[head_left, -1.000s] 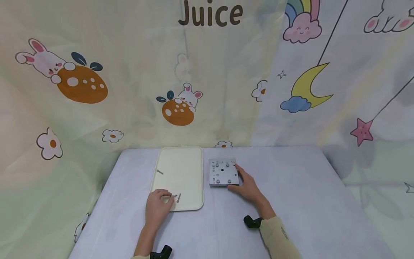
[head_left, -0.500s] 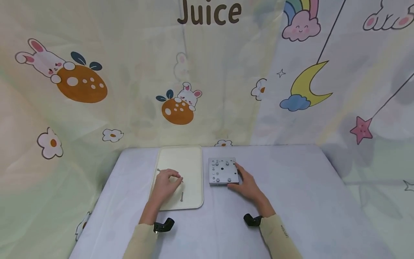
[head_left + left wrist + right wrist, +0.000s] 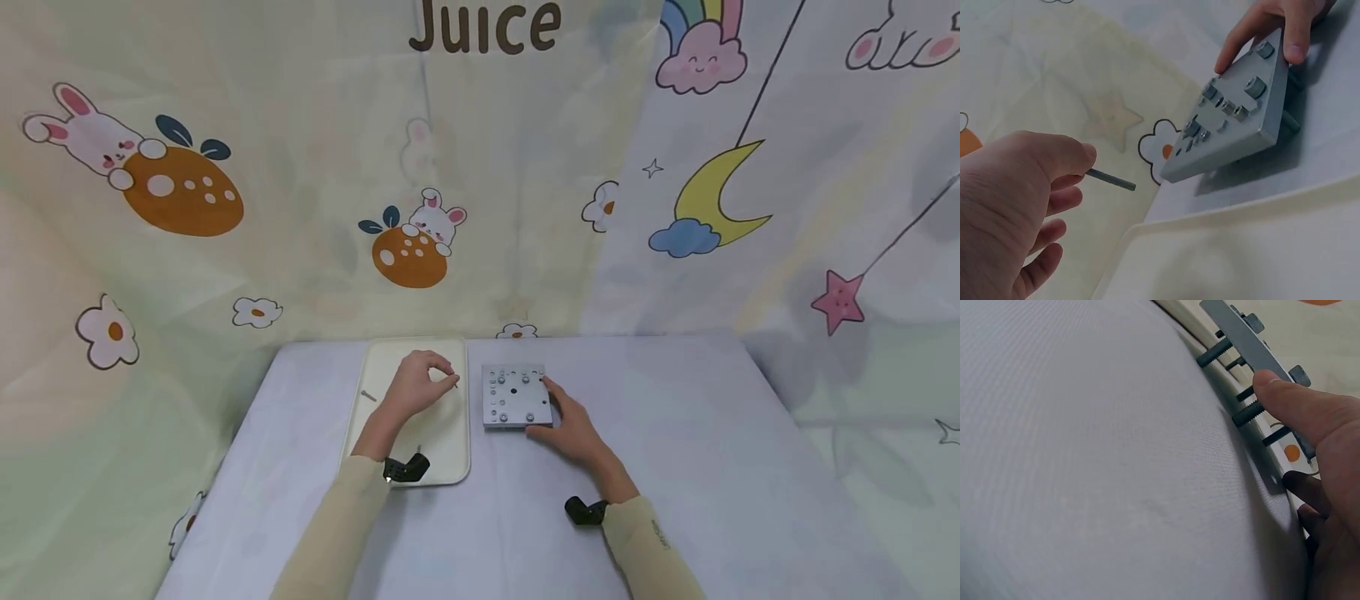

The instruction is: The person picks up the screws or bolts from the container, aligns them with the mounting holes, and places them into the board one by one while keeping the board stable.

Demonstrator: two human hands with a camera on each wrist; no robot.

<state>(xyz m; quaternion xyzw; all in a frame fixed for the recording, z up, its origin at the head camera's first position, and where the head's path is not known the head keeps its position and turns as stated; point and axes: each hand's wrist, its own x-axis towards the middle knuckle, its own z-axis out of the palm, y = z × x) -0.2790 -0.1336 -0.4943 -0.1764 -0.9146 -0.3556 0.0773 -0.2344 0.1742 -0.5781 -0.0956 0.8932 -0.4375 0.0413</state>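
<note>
Over the tray's right side, my left hand [image 3: 420,385] pinches a screw [image 3: 1112,179] between thumb and forefinger. The thin grey shank points out toward the plate, while its head is hidden in the fingers. My right hand [image 3: 572,428] holds the right edge of a square grey metal plate [image 3: 513,406], thumb at the near edge and fingers at the far side. Several socket-head screws stand in the plate, and their threaded ends [image 3: 1215,352] stick out below it in the right wrist view.
The cream tray [image 3: 453,462] lies left of the plate on a white-covered table [image 3: 660,408]. One loose screw [image 3: 368,396] rests near the tray's left edge. Another is mostly hidden behind the left wrist camera [image 3: 407,469]. A printed cloth hangs behind the table.
My left hand has picked up a screw from the tray's near part and carried it away from me and rightward, toward the plate. The right hand and plate have stayed put.
</note>
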